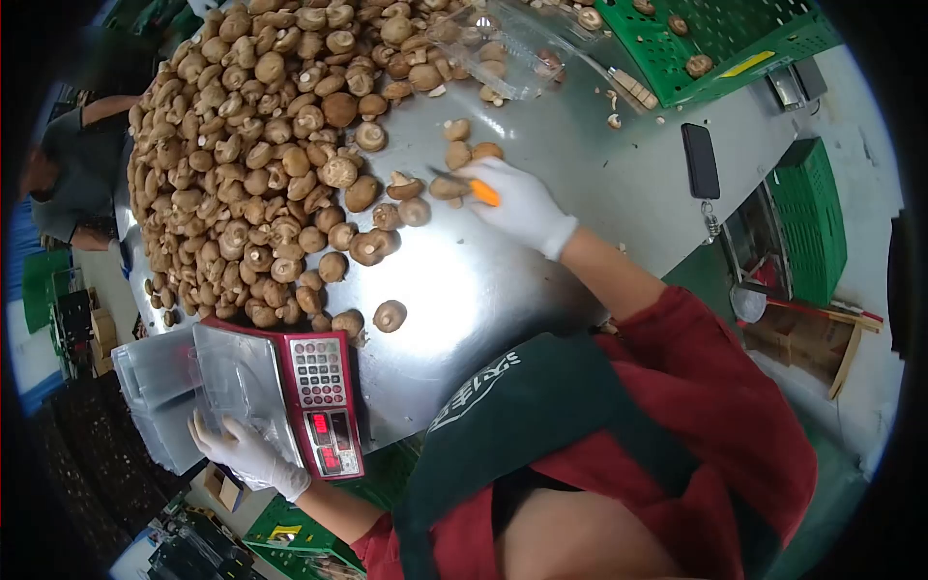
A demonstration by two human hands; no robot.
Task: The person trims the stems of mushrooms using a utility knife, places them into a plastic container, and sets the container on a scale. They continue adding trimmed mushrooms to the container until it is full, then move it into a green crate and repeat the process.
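Observation:
My right hand, in a white glove, is closed on a small knife with an orange handle. Its blade points at a mushroom at the edge of a big heap of brown mushrooms on the steel table. Gloved as well, my left hand grips the near edge of a clear plastic tray. That tray rests on a red digital scale at the table's edge. A stack of clear trays lies beside the scale.
A black phone lies on the table to the right. A clear plastic box holds a few mushrooms at the back. Green crates stand beyond it and another green crate by the floor. Another person works past the heap.

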